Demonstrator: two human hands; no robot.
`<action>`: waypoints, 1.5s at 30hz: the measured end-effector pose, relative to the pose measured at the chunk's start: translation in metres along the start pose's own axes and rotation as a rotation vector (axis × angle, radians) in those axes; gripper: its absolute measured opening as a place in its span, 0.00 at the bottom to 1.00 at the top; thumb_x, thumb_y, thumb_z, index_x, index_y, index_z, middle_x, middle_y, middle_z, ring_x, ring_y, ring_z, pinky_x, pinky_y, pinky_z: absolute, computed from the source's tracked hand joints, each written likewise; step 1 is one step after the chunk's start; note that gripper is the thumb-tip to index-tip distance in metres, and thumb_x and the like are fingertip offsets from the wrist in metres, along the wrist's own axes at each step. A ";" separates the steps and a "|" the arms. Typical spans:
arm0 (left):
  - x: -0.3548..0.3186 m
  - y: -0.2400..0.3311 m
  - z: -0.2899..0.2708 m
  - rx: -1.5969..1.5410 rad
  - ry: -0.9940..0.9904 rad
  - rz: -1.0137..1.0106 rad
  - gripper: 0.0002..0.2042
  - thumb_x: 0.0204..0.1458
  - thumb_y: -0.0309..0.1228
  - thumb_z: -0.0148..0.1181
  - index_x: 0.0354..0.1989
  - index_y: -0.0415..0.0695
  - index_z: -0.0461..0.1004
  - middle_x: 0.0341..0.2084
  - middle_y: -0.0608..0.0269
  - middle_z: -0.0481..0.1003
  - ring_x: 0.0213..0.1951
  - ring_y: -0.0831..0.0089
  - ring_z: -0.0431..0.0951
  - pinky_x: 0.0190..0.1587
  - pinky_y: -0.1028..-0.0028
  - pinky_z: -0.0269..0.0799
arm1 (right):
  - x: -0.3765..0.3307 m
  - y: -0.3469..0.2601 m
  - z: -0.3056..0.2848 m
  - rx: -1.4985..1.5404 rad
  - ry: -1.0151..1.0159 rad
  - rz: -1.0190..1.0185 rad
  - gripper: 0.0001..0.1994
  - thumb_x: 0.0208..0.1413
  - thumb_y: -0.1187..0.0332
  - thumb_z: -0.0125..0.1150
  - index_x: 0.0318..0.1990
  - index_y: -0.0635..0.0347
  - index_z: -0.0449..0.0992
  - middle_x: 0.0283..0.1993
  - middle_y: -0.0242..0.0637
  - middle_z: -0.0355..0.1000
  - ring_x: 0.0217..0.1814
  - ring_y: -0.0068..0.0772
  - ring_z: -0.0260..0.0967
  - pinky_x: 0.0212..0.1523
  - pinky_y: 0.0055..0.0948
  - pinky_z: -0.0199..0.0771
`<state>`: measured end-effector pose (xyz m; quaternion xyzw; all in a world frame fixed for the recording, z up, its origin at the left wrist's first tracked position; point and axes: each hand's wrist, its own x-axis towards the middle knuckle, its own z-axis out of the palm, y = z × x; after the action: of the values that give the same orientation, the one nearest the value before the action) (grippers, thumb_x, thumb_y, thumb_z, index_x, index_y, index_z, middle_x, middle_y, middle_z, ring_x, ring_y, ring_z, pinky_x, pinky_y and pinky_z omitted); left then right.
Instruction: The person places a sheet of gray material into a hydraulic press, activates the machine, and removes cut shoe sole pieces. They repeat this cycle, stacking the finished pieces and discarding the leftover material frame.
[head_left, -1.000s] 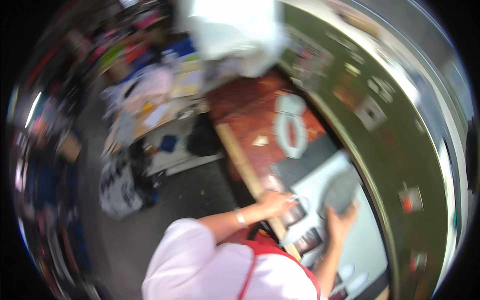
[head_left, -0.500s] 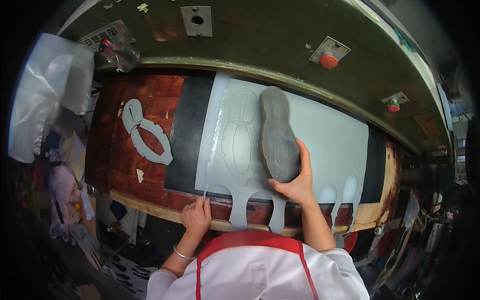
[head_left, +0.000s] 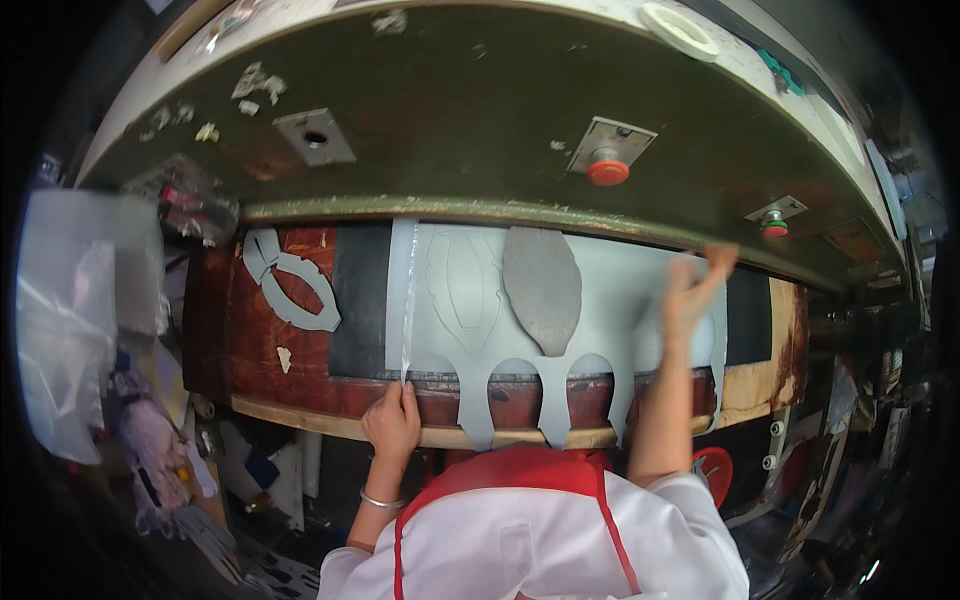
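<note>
A pale grey sheet [head_left: 620, 300] with sole-shaped cut-outs along its near edge lies on the press bed. My left hand [head_left: 393, 420] pinches the sheet's near left corner at the bed's front edge. A darker grey sole-shaped piece [head_left: 541, 285] rests flat on the middle of the sheet. My right hand [head_left: 692, 285] reaches far over the sheet's right part, fingers spread and blurred, close under the green press head; it holds nothing that I can see.
The green press head [head_left: 480, 110] overhangs the bed, with red buttons [head_left: 607, 170] on metal plates. A grey offcut frame [head_left: 290, 290] lies on the red-brown board at the left. Clear plastic bags [head_left: 70, 320] hang at the far left. Clutter fills the floor below.
My right hand has left the dark sole piece and moved up to the right over the sheet. The sole piece now lies straighter. The left hand stays at the sheet's corner.
</note>
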<state>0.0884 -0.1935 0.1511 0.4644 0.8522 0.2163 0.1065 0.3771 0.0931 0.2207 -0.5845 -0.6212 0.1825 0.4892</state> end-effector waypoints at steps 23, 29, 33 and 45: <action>0.155 0.041 0.013 -0.276 0.060 -0.068 0.15 0.59 0.40 0.50 0.26 0.43 0.75 0.11 0.60 0.73 0.19 0.60 0.77 0.24 0.64 0.69 | -0.045 0.044 -0.029 -0.168 -0.229 -0.120 0.11 0.52 0.68 0.60 0.39 0.67 0.76 0.32 0.46 0.72 0.38 0.48 0.68 0.47 0.43 0.65; 0.129 0.026 0.014 -0.312 0.049 -0.081 0.13 0.58 0.36 0.52 0.26 0.42 0.76 0.13 0.55 0.74 0.20 0.60 0.78 0.25 0.65 0.70 | -0.072 0.042 -0.052 -0.252 -0.372 -0.152 0.03 0.51 0.73 0.60 0.28 0.63 0.77 0.27 0.44 0.72 0.33 0.47 0.67 0.36 0.39 0.65; 0.086 0.021 0.002 -0.280 0.057 -0.075 0.13 0.58 0.36 0.51 0.26 0.42 0.75 0.12 0.55 0.73 0.20 0.59 0.77 0.25 0.64 0.69 | -0.086 0.023 -0.064 -0.321 -0.251 -0.095 0.03 0.50 0.74 0.60 0.26 0.64 0.76 0.27 0.46 0.71 0.32 0.49 0.68 0.37 0.42 0.66; -0.046 0.001 -0.033 -0.148 -0.206 -0.244 0.16 0.63 0.39 0.42 0.28 0.47 0.73 0.08 0.66 0.71 0.16 0.65 0.75 0.23 0.67 0.68 | -0.144 -0.063 0.033 -0.184 -0.531 -0.166 0.48 0.26 0.65 0.76 0.62 0.55 0.60 0.65 0.66 0.41 0.67 0.71 0.38 0.63 0.49 0.55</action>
<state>0.1016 -0.2407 0.1797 0.3680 0.8686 0.2149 0.2528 0.2922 -0.0417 0.1985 -0.5054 -0.7869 0.2314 0.2679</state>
